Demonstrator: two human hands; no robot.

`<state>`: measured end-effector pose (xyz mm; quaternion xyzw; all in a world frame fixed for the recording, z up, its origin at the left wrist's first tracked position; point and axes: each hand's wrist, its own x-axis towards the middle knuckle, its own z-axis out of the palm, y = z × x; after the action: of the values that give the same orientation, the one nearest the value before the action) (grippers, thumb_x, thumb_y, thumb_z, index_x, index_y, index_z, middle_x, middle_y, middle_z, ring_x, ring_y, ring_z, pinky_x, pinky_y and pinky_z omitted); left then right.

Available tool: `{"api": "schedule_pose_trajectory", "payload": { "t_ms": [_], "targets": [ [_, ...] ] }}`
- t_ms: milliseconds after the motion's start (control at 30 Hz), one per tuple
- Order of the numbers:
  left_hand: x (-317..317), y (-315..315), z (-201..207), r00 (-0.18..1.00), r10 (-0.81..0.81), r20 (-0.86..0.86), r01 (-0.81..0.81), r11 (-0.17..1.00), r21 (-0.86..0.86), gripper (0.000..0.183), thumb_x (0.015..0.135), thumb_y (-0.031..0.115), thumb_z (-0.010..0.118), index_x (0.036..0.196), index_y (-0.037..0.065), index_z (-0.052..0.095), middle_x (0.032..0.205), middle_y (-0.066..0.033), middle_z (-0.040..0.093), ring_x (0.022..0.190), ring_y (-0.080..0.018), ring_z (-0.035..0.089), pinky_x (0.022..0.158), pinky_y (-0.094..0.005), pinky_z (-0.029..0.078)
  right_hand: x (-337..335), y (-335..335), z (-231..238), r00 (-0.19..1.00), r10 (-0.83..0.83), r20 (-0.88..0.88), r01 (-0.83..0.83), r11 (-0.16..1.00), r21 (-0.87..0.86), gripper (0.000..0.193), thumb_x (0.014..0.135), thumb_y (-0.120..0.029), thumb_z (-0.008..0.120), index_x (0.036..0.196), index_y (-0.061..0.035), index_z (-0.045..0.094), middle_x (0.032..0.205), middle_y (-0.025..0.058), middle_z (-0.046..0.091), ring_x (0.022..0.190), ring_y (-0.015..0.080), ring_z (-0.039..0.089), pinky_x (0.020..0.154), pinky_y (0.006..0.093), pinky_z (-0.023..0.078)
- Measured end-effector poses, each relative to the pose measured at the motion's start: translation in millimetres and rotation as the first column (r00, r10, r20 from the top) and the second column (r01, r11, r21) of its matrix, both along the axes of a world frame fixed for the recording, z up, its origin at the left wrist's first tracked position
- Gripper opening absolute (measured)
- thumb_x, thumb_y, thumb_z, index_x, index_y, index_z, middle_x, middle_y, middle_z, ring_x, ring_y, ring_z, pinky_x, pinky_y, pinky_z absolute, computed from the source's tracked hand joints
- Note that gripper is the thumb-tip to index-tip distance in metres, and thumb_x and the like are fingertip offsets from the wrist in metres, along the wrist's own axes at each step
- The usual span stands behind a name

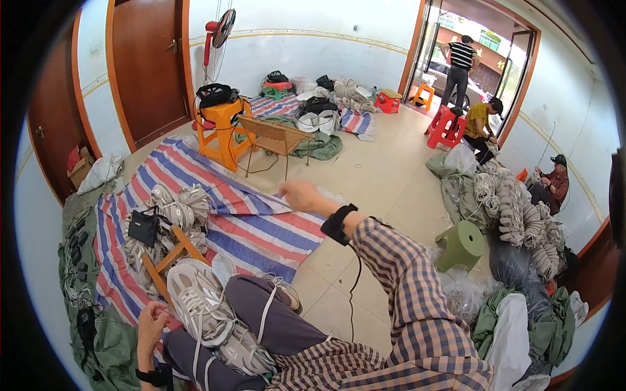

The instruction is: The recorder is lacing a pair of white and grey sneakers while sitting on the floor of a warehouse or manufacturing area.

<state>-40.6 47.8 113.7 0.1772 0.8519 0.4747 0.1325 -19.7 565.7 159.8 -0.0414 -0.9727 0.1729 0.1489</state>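
Observation:
Grey-and-white sneakers lie on my lap: one sneaker (201, 301) sits across my thigh with its laces showing, and another sneaker (246, 352) lies below it. A loose white lace (266, 306) hangs over my knee. My left hand (151, 324) is beside the upper sneaker, its fingers curled together; what they hold, if anything, is too small to make out. Stretched forward above the striped sheet, my right hand (301, 195) is closed, and I cannot make out anything in it. Both wrists wear black bands, and a cable runs down from the right one.
Tied sneakers (179, 205) and a wooden frame (171, 257) lie on the striped sheet (254, 244). An orange stool (222, 133) and wicker chair (274, 137) stand ahead. At right are a green stool (460, 247), shoe bundles (512, 208) and two seated people; another stands at the doorway.

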Motion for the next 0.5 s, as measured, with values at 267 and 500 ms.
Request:
{"api": "schedule_pose_trajectory", "payload": {
  "t_ms": [267,500],
  "targets": [
    [-9.2,-20.2,4.1,0.981,-0.152,0.123,0.181,0.943,-0.278,0.025,0.076,0.007,0.060,0.098,-0.005,0.056,0.073,-0.0097,0.060,0.063,-0.0176,0.064,0.057,-0.0293,0.050,59.6,98.1,65.1,0.958,-0.208,-0.200,0.227,0.971,0.080,0.019,0.074,-0.009,0.051,0.086,-0.0065,0.066,0.084,0.0152,0.065,0.084,0.0327,0.062,0.075,0.0414,0.048],
    [-12.6,-16.0,18.2,0.986,-0.149,0.073,0.165,0.933,-0.319,0.022,0.080,0.008,0.058,0.101,-0.001,0.056,0.077,-0.0089,0.063,0.065,-0.0162,0.063,0.057,-0.0293,0.050,108.9,147.2,98.5,0.850,-0.382,-0.362,0.411,0.912,0.003,0.019,0.074,-0.007,0.050,0.082,-0.0062,0.067,0.079,0.0148,0.066,0.075,0.0295,0.064,0.069,0.0384,0.050]
  ]
}}
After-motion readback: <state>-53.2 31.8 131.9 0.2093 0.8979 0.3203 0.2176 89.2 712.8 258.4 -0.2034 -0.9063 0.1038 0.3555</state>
